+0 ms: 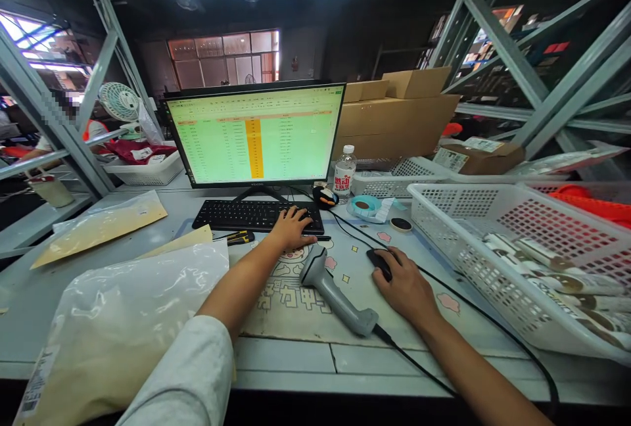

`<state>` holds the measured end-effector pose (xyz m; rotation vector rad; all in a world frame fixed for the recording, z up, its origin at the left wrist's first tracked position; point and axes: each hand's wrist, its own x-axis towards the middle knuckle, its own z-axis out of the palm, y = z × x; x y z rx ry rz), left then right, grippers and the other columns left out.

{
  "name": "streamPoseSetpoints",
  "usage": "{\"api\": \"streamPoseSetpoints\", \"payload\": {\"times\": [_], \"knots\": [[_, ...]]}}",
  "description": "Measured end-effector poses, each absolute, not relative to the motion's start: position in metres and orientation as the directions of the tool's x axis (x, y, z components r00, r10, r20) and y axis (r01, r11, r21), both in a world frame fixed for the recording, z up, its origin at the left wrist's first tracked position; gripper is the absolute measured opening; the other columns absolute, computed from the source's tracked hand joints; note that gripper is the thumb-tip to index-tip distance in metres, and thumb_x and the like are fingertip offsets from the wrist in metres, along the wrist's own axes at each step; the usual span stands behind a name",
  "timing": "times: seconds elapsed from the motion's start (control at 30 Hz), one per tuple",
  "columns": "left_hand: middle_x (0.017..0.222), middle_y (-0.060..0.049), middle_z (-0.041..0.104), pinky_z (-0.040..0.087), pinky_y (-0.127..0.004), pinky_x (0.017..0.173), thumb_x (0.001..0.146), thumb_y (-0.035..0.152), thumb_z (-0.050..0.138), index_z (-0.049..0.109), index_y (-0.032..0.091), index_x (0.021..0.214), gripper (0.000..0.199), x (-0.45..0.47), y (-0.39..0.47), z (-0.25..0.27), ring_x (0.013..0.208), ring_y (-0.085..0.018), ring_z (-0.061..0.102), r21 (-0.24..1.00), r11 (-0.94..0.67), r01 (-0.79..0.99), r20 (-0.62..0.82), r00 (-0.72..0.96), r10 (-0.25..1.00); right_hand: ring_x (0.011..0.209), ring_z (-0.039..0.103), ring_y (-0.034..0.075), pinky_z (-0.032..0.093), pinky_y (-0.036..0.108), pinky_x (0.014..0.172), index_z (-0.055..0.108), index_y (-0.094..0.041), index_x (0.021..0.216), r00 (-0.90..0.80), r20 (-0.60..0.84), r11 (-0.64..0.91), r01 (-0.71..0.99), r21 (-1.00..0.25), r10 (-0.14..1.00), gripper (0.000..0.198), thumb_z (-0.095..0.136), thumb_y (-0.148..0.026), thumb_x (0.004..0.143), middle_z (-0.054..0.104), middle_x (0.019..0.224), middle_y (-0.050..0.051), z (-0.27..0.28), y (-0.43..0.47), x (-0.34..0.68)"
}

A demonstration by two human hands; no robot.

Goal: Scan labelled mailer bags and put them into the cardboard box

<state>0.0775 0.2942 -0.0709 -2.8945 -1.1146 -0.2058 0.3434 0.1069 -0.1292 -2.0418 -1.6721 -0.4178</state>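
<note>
My left hand [292,229] rests with spread fingers on the right part of a black keyboard [236,215]. Under my right hand [405,281] is a black computer mouse [380,264], with the fingers curved over it. Between my forearms a grey barcode scanner [340,298] lies on a printed desk mat [276,324], its cable running to the lower right. Behind the keyboard a monitor [217,150] shows a spreadsheet with one orange column. Just left of my left hand is a yellow and black utility knife [240,237].
Plastic-wrapped packages [133,321] cover the table's left side. At right stands a white basket [444,242] holding several wrapped rolls. A water bottle [345,173], a blue tape roll [365,205] and cardboard boxes [389,123] are beside or behind the monitor. Metal shelf frames flank the table.
</note>
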Motion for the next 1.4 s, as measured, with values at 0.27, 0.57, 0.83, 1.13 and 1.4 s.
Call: {"api": "streamPoseSetpoints", "payload": {"times": [0.27,0.57,0.83,1.13,1.4], "knots": [[0.173,-0.006,0.034,0.028,-0.060,0.129,0.104,0.069,0.056,0.050,0.027,0.160,0.070,0.041,0.295,-0.059,0.159,-0.037,0.024,0.014,-0.714,0.700,0.070,0.712,0.699,0.119,0.068,0.033,0.061,0.050,0.097,0.071,-0.020,0.127,0.130,0.505,-0.058,0.986,-0.156,0.854,0.048,0.042,-0.044,0.097,0.063,0.144,0.012,-0.130,0.107,0.348],[0.158,-0.016,0.051,0.039,-0.060,0.120,0.105,0.060,0.062,0.056,0.017,0.151,0.064,-0.028,0.310,-0.027,0.147,-0.037,0.044,0.026,-0.537,0.843,0.026,0.537,0.843,0.118,0.068,0.034,0.062,0.051,0.096,0.071,-0.021,0.125,0.089,0.513,-0.011,0.988,-0.152,0.854,0.050,0.041,-0.047,0.096,0.065,0.141,0.011,-0.137,0.112,0.355],[0.159,-0.017,0.050,0.039,-0.061,0.121,0.104,0.058,0.065,0.053,0.017,0.154,0.065,-0.039,0.309,-0.031,0.147,-0.038,0.044,0.053,-0.465,0.884,0.026,0.465,0.885,0.115,0.069,0.034,0.062,0.051,0.095,0.072,-0.021,0.125,0.085,0.513,-0.009,0.989,-0.150,0.854,0.049,0.044,-0.047,0.095,0.064,0.142,0.011,-0.138,0.112,0.356],[0.172,-0.016,0.033,0.029,-0.061,0.127,0.102,0.064,0.064,0.037,0.019,0.166,0.083,-0.007,0.316,-0.047,0.157,-0.039,0.030,0.094,-0.553,0.828,0.013,0.555,0.832,0.117,0.069,0.032,0.062,0.047,0.090,0.071,-0.023,0.127,0.104,0.495,-0.030,0.987,-0.155,0.863,0.047,0.043,-0.046,0.097,0.063,0.144,0.010,-0.131,0.107,0.351],[0.173,-0.017,0.030,0.021,-0.065,0.130,0.099,0.069,0.065,0.034,0.018,0.167,0.091,0.013,0.326,-0.050,0.160,-0.041,0.022,0.086,-0.550,0.831,-0.011,0.553,0.833,0.113,0.070,0.032,0.063,0.050,0.092,0.073,-0.022,0.124,0.113,0.502,-0.031,0.985,-0.169,0.858,0.047,0.045,-0.045,0.095,0.063,0.144,0.011,-0.130,0.107,0.350]]}}
